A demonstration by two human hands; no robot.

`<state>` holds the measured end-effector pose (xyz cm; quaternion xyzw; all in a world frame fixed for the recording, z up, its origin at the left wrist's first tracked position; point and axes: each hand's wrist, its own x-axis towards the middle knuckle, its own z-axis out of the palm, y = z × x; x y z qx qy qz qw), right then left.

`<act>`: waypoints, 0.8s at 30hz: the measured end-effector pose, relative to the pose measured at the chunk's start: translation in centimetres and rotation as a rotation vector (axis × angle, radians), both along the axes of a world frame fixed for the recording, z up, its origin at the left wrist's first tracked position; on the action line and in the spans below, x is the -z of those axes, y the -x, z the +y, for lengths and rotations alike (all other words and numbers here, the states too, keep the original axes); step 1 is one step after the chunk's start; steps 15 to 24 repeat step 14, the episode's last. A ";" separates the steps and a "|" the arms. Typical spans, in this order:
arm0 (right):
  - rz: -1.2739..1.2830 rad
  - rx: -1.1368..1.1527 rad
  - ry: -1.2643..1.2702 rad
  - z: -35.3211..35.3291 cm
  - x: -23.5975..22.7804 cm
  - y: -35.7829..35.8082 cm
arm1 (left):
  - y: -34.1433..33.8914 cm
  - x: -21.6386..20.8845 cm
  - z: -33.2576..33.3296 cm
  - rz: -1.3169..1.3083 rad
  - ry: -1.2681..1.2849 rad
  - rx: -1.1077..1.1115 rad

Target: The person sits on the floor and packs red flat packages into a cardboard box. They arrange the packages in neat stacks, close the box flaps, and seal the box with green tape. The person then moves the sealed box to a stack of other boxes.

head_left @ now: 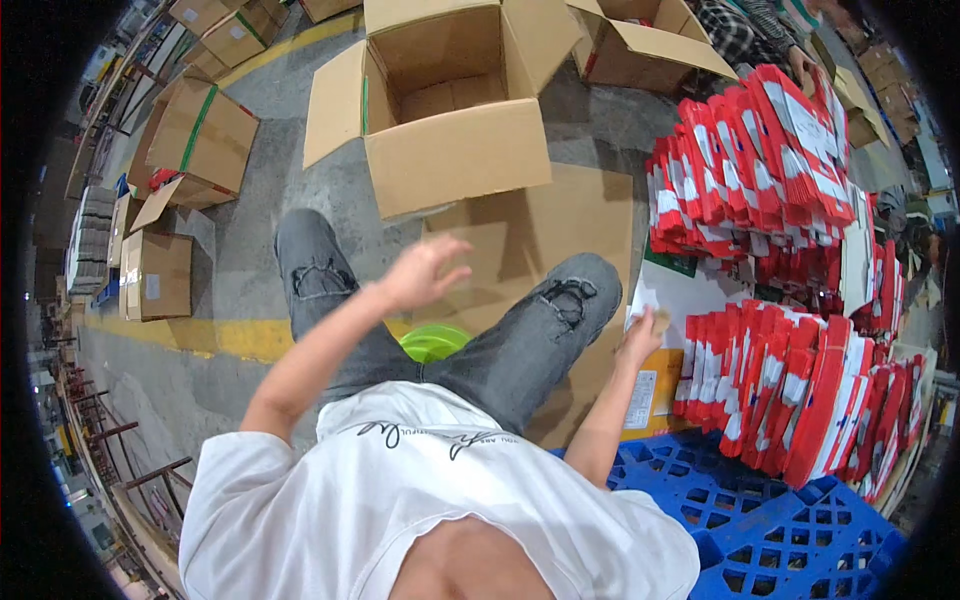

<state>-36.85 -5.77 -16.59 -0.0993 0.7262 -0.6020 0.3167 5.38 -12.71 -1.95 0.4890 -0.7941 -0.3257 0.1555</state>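
My left hand (428, 272) is in the air above my lap, its fingers apart and a little blurred, with nothing in it. Beyond it stands an open cardboard box (460, 160) with its flaps folded out and its inside bare. My right hand (640, 340) is out to the right, fingers closed around a small tan thing (660, 320) whose kind I cannot make out. That hand is beside a white panel (665, 298) and just left of the lower stack of red and white flat packages (765, 385). A larger pile of the same packages (750, 165) rises behind it.
A blue plastic pallet (760, 530) lies at the lower right. Flattened cardboard (590, 215) covers floor ahead of me. More boxes (200, 135) stand at the left, another open box (650, 45) at the far right, near another person's hand (800, 65). I sit on a green seat (435, 342).
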 end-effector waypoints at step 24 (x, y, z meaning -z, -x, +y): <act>-0.289 -0.322 -0.582 20.8 17.1 2.5 | -14.5 6.4 4.2 0.075 -0.221 -0.513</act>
